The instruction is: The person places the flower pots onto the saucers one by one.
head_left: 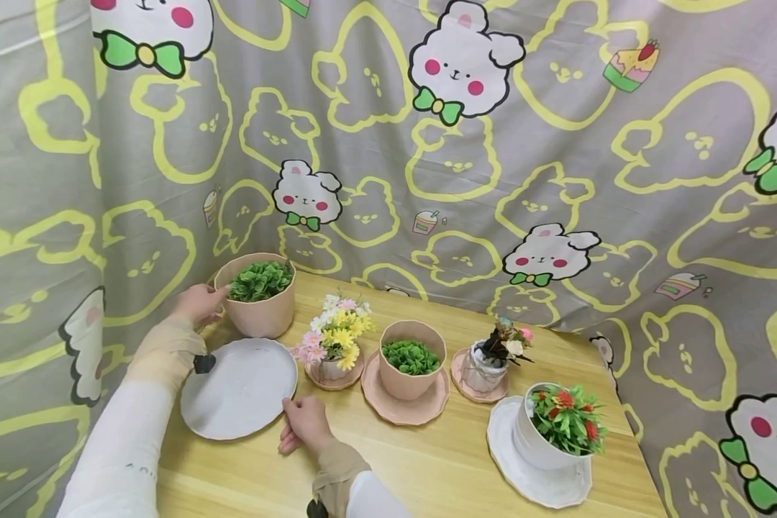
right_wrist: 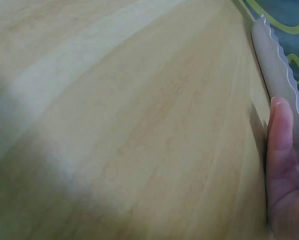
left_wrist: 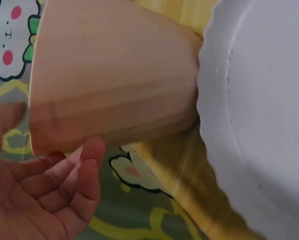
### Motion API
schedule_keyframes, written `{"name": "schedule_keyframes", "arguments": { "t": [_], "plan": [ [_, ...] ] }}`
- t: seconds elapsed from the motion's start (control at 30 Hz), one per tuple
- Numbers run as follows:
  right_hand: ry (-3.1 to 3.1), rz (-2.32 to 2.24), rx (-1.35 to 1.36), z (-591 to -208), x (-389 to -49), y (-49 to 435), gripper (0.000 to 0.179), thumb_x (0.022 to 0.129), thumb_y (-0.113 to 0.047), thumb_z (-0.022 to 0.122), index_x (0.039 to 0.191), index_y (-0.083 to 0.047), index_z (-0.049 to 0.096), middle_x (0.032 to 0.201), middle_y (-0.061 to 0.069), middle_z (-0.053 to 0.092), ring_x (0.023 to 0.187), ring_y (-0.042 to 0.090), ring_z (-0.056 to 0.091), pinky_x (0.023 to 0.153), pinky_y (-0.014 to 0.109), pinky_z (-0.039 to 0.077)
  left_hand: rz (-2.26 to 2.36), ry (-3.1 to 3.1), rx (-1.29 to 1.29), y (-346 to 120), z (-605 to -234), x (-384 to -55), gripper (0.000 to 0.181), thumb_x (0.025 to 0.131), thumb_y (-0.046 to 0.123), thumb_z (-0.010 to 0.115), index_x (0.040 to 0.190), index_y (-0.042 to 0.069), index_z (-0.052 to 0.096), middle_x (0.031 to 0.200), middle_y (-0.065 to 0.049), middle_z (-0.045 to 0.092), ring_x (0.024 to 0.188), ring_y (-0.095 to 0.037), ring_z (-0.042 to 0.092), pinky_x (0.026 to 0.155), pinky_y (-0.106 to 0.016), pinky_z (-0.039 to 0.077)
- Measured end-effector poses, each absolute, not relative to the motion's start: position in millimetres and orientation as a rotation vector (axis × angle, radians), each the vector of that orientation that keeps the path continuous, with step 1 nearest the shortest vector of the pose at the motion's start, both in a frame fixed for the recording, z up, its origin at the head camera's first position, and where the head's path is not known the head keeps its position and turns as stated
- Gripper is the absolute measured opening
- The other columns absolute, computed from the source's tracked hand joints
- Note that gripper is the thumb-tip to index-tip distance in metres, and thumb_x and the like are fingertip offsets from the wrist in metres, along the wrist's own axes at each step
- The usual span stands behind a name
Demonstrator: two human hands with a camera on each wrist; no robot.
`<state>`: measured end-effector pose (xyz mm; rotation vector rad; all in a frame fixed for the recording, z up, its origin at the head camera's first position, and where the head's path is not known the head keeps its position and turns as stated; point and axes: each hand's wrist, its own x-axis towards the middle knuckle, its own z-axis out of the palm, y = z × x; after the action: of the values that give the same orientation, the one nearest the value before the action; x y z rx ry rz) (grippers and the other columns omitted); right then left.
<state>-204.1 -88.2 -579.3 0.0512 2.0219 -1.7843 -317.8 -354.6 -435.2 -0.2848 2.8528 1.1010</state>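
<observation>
At the far left of the table stands a large pink flower pot point(head_left: 262, 313) filled with green leaves point(head_left: 261, 280). My left hand point(head_left: 198, 305) grips its left rim, thumb over the edge and curled fingers point(left_wrist: 92, 170) against the outer wall. In front of this pot is a round white plate point(head_left: 239, 388) with a wavy rim, which spans much of the right side of the left wrist view. Its right edge is pinched by my right hand point(head_left: 307, 424), thumb at the rim and a finger point(right_wrist: 280, 125) along the outer side.
Rightward stand a small flower pot point(head_left: 329, 369) with daisies, a pink pot point(head_left: 406, 381) on a pink saucer point(head_left: 378, 406), a small pot point(head_left: 482, 370) with dried-looking flowers, and a white pot point(head_left: 547, 446) on a white saucer point(head_left: 508, 467). A patterned curtain point(head_left: 375, 144) hangs behind.
</observation>
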Motion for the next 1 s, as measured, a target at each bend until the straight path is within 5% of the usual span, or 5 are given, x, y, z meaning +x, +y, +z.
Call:
{"name": "schedule_keyframes", "arguments": {
  "t": [0.27, 0.43, 0.63, 0.77, 1.0],
  "plan": [
    [2.012, -1.801, 0.053, -580.2, -204.8, -87.6, 0.041, 0.098, -0.027, 0.054, 0.063, -0.005, 0.050, 0.046, 0.011, 0.058, 0.031, 0.018, 0.054, 0.036, 0.038, 0.054, 1.310, 2.764, -0.505, -347.7, -439.2, -327.0, 0.040, 0.092, 0.022, 0.039, 0.101, -0.012, 0.056, 0.070, -0.010, 0.068, 0.058, -0.015, 0.070, 0.060, -0.027, 0.060],
    [2.012, -1.807, 0.057, -578.8, -204.4, -87.2, 0.041, 0.098, -0.027, 0.055, 0.063, -0.005, 0.051, 0.045, 0.010, 0.058, 0.031, 0.018, 0.054, 0.035, 0.038, 0.053, 1.217, 2.871, -0.577, -340.6, -435.6, -326.5, 0.032, 0.090, 0.023, 0.041, 0.085, -0.004, 0.057, 0.064, -0.013, 0.068, 0.054, -0.018, 0.070, 0.052, -0.017, 0.047],
    [2.018, -1.803, 0.060, -578.9, -205.2, -87.6, 0.040, 0.098, -0.027, 0.055, 0.065, -0.005, 0.052, 0.047, 0.013, 0.060, 0.032, 0.019, 0.055, 0.035, 0.037, 0.053, 1.138, 2.955, -0.651, -332.7, -433.6, -327.4, 0.044, 0.091, 0.023, 0.042, 0.099, -0.017, 0.058, 0.101, -0.041, 0.063, 0.063, -0.029, 0.073, 0.078, -0.035, 0.058],
    [2.015, -1.809, 0.074, -578.7, -205.7, -88.2, 0.040, 0.098, -0.027, 0.056, 0.065, -0.004, 0.052, 0.049, 0.018, 0.062, 0.032, 0.020, 0.056, 0.035, 0.038, 0.053, 1.047, 3.008, -0.677, -330.4, -433.2, -329.4, 0.051, 0.091, 0.024, 0.042, 0.106, -0.022, 0.057, 0.113, -0.046, 0.055, 0.089, -0.043, 0.070, 0.101, -0.052, 0.049],
    [2.028, -1.806, 0.070, -578.6, -206.5, -86.7, 0.039, 0.098, -0.026, 0.056, 0.069, 0.001, 0.055, 0.050, 0.019, 0.062, 0.032, 0.023, 0.057, 0.035, 0.039, 0.053, 1.036, 3.021, -0.693, -331.0, -434.3, -331.5, 0.050, 0.089, 0.022, 0.044, 0.107, -0.023, 0.057, 0.115, -0.049, 0.051, 0.093, -0.046, 0.069, 0.105, -0.054, 0.045]
  ]
}}
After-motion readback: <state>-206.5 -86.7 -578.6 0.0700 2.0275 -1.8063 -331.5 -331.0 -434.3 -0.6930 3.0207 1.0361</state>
